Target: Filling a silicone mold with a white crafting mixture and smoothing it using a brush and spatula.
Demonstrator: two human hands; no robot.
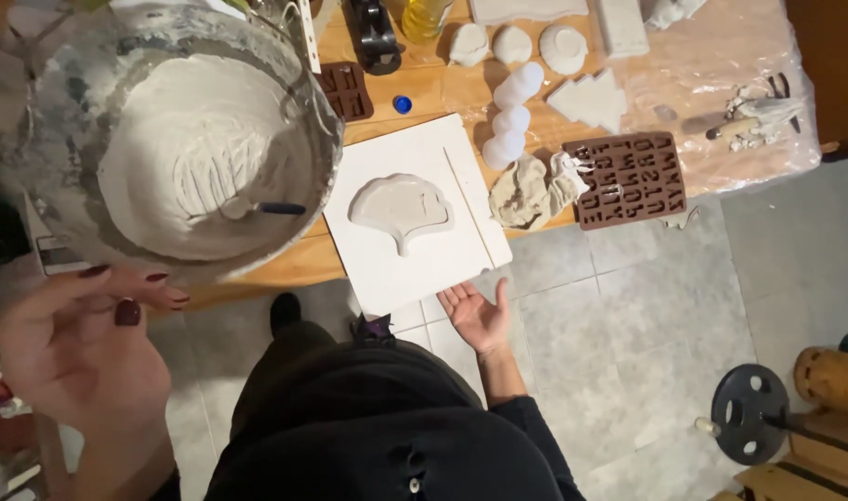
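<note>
In the head view, the left hand (pixel 76 348) is raised close to the camera and supports from below a metal bowl (pixel 53 139) full of thick white plaster mix (pixel 197 158). Its fingers are spread wide under the rim, probably to carry the weight evenly. A mixing tool with a dark handle (pixel 280 209) lies in the mix.

The right hand (pixel 477 315) is open, palm up, and its fingertips are under the near edge of a white board (pixel 387 264) that sticks out over the wooden table (pixel 285 264); it seems to steady or lift the board. On the board rests a white fan-shaped mould (pixel 401 209), filled flat with plaster.

Behind it I see a crumpled cloth (pixel 526 190), a brown letter mould (pixel 628 181), a smaller brown mould (pixel 345 90), a white tree-shaped cast (pixel 591 99) and a blue bottle cap (pixel 403 104).
</note>
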